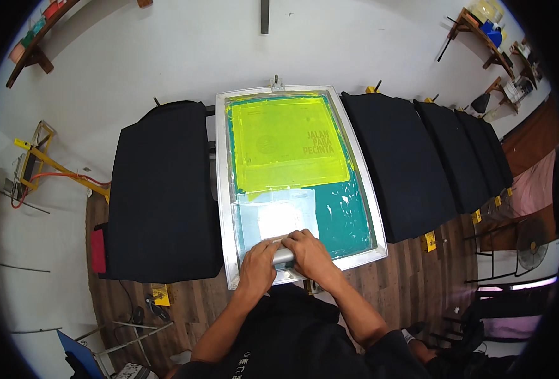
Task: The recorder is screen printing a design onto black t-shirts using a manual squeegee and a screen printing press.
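Note:
A silkscreen frame with a silver metal rim (226, 189) lies in front of me, with a yellow-green stencil area (279, 145) at its far part and teal mesh around it. White ink (279, 215) covers the near left of the mesh. There a squeegee with a grey metal handle (283, 256) rests close to the frame's near edge. My left hand (259, 265) closes over its left part, while my right hand (309, 254) grips it from the right. The squeegee's blade is mostly hidden under my fingers.
Black fabric-covered boards stand on both sides, one (159, 189) at left and several (399, 164) at right. A clamp (276, 82) sits at the frame's far edge. Wall shelves (36, 47) hang at the upper corners. A fan (532, 246) stands far right, and a yellow metal arm (61, 167) juts in from the left.

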A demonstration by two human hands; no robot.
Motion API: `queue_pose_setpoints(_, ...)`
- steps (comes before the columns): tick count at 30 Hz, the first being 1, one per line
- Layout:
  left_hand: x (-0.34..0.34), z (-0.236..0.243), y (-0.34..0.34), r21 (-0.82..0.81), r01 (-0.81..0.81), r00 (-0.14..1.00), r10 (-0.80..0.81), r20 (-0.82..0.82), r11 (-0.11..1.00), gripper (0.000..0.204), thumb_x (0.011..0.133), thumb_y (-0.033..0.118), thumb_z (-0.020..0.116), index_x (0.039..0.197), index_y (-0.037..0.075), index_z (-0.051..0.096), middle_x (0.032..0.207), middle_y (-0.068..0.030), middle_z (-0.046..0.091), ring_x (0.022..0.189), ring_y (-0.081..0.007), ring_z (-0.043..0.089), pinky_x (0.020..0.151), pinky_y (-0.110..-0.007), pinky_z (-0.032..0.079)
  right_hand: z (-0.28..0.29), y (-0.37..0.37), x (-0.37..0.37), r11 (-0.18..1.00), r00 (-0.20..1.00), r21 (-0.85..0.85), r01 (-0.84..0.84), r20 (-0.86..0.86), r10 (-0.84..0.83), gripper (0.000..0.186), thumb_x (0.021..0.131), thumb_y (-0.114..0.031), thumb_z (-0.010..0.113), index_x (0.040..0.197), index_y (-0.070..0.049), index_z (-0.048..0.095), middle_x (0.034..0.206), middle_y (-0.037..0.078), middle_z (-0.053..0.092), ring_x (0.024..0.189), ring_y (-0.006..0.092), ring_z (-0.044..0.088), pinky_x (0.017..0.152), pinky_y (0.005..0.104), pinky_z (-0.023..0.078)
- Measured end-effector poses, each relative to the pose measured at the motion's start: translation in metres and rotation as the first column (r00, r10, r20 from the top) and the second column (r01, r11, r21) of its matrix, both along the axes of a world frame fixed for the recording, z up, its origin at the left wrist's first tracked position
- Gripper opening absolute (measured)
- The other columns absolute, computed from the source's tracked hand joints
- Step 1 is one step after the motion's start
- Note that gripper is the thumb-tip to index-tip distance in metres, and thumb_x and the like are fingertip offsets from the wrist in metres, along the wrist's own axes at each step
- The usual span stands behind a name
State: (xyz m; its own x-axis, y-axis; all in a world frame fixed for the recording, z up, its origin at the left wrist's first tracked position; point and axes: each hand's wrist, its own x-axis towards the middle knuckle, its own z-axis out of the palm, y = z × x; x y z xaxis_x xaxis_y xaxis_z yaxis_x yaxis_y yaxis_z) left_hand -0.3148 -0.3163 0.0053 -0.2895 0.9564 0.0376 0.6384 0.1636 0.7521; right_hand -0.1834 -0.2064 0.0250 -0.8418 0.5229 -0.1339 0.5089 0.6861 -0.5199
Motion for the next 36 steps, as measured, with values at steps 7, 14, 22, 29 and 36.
queue_pose_setpoints(7,0.005,-0.010,-0.012,-0.006,-0.007,0.995,0.006,-0.101,1.000,0.052,0.073,-0.015,0.058,0.123,-0.001,0.063,0.126,-0.0227,0.059,0.119,-0.0386,0.055,0.102,-0.046,0.043,-0.009,-0.011,0.007,1.000,0.998,0.022,0.017,-0.053,-0.016,0.056,0.059,0.003,0.075,0.114,0.000,0.064,0.113,0.016,0.062,0.108,0.0359,0.056,0.090,0.0426,0.051)
queue_pose_setpoints(14,0.011,-0.013,-0.020,-0.006,-0.012,0.997,0.012,-0.077,1.000,0.052,0.073,-0.015,0.056,0.123,0.000,0.063,0.126,-0.0228,0.059,0.118,-0.0391,0.056,0.101,-0.046,0.044,-0.017,-0.020,0.014,0.995,0.991,0.088,0.057,-0.125,-0.046,0.057,0.060,0.001,0.074,0.116,-0.001,0.062,0.114,0.016,0.060,0.108,0.0359,0.055,0.088,0.0433,0.051)
queue_pose_setpoints(22,0.018,-0.002,-0.031,-0.018,-0.016,0.994,0.014,-0.111,1.000,0.047,0.077,-0.012,0.057,0.122,-0.001,0.063,0.125,-0.0218,0.059,0.119,-0.0380,0.056,0.102,-0.046,0.043,-0.010,-0.030,0.021,1.000,0.998,-0.007,0.000,-0.061,-0.001,0.052,0.065,0.002,0.068,0.116,0.000,0.060,0.115,0.017,0.059,0.108,0.0373,0.055,0.086,0.0453,0.052)
queue_pose_setpoints(29,0.022,0.000,-0.038,-0.058,0.004,0.998,-0.008,-0.063,0.998,0.055,0.070,-0.014,0.057,0.122,0.001,0.064,0.123,-0.0209,0.062,0.116,-0.0378,0.057,0.101,-0.045,0.045,-0.001,-0.036,0.029,1.000,0.993,0.025,-0.006,-0.119,0.009,0.034,0.071,0.002,0.063,0.104,-0.001,0.063,0.105,0.015,0.061,0.102,0.0365,0.057,0.080,0.0466,0.053)
queue_pose_setpoints(36,-0.034,0.000,0.038,0.047,-0.013,0.989,0.020,-0.146,0.999,0.040,0.073,-0.008,0.060,0.110,0.004,0.068,0.099,-0.0182,0.067,0.095,-0.0385,0.063,0.086,-0.047,0.051,-0.004,0.042,-0.033,0.996,1.000,0.092,0.006,-0.012,-0.005,0.039,0.066,0.004,0.067,0.103,-0.008,0.072,0.100,0.016,0.067,0.093,0.0381,0.062,0.081,0.0462,0.055)
